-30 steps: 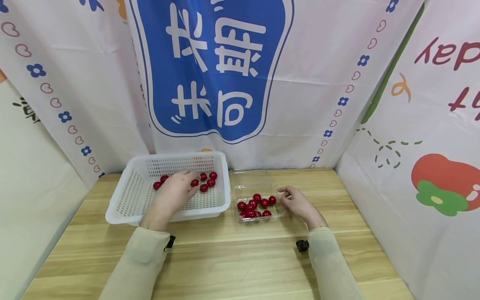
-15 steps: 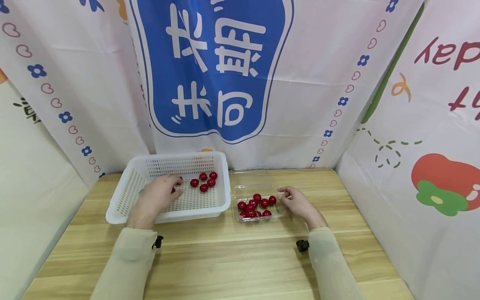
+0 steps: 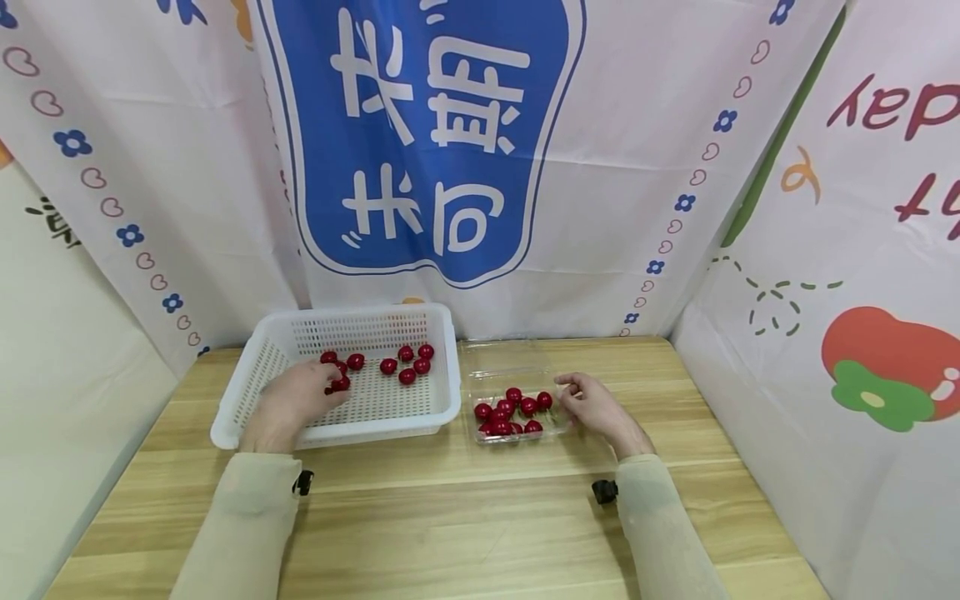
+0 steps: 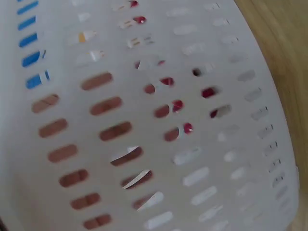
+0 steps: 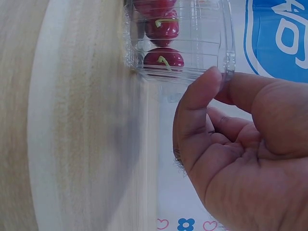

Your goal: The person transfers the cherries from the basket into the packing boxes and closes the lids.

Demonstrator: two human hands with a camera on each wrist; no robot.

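Note:
My left hand (image 3: 288,400) reaches into the left part of a white plastic basket (image 3: 262,425), its thumb and forefinger right at a red cherry (image 3: 342,383). Whether they pinch it I cannot tell. In the left wrist view the basket wall (image 4: 192,159) hides most of this hand, which shows only through the slots. My right hand (image 3: 596,408) pinches the near right rim of a clear plastic box (image 5: 202,43) between thumb and forefinger. Several cherries (image 3: 504,408) lie in the box; two with green stems (image 5: 163,60) show in the right wrist view.
More cherries (image 3: 407,376) lie loose on the basket's right side. The box's clear lid (image 3: 506,357) stands folded back behind it. A wooden table (image 3: 450,517) carries both containers, and a printed cloth (image 3: 600,208) hangs close behind them.
My left hand has moved left inside the basket, from beside the right-hand cherries to those on the left. My right hand keeps its grip on the box and stays in place.

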